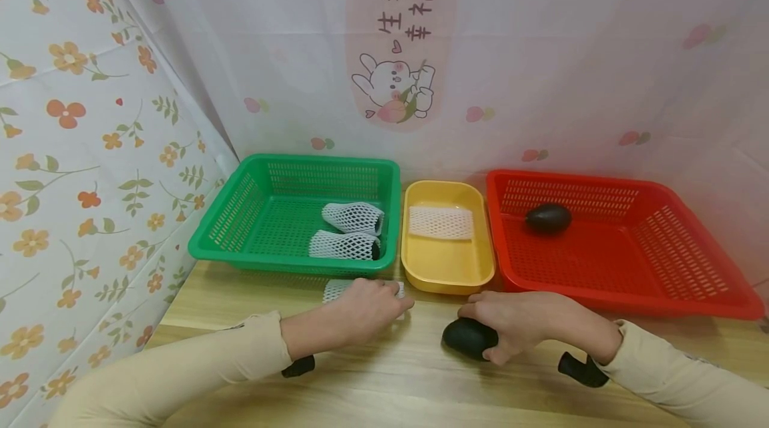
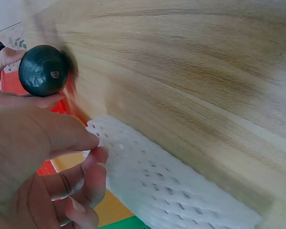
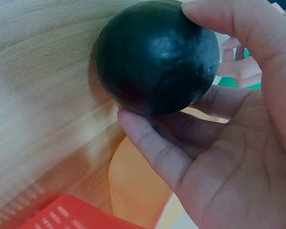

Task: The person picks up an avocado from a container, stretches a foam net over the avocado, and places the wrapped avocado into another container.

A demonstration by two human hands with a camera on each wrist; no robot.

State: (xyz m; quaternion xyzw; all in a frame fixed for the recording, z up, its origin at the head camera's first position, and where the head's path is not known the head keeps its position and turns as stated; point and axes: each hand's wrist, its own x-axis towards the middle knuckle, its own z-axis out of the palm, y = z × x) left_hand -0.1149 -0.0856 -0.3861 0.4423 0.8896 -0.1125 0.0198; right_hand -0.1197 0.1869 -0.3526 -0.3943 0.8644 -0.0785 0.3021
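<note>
My left hand (image 1: 368, 308) pinches the near end of a white foam net sleeve (image 1: 336, 290) lying on the wooden table. In the left wrist view, thumb and fingertips meet at the edge of that foam net (image 2: 167, 181), which looks flat. A dark green avocado (image 1: 467, 338) is held in my right hand (image 1: 521, 322), low over the table or touching it; I cannot tell which. The right wrist view shows thumb and fingers around opposite sides of the avocado (image 3: 157, 57). A gap separates the avocado from the sleeve.
Behind the hands stand a green basket (image 1: 294, 261) with two net-wrapped dark fruits (image 1: 345, 246), a yellow tray (image 1: 447, 281) with a foam net (image 1: 441, 223), and a red basket (image 1: 625, 261) with another avocado (image 1: 549, 218). Patterned cloth (image 1: 270, 47) hangs behind and at left.
</note>
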